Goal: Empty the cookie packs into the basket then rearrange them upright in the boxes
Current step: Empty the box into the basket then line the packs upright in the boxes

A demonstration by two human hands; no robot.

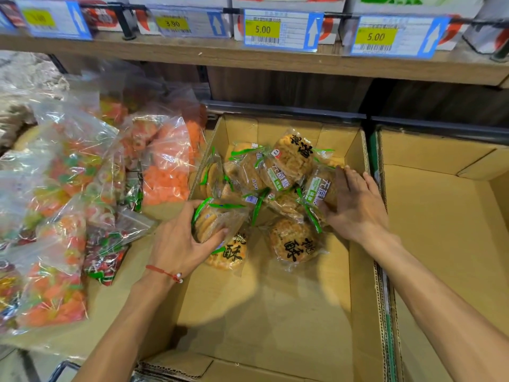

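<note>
Several clear cookie packs with green trim lie jumbled at the far end of an open cardboard box [264,312]. My left hand [179,241] grips one cookie pack [217,219] on its edge at the box's left side, thumb across its front. My right hand [355,202] lies with straight fingers against a pack with a green label [321,188] by the right wall. Two packs with black characters, one [293,242] in the middle and one [230,255] under my left hand, lie flat on the box floor. No basket is in view.
A second open cardboard box [446,216] stands to the right. Clear bags of orange and mixed-colour sweets [165,166] pile up to the left. A wooden shelf edge with price tags [281,30] runs overhead at the back.
</note>
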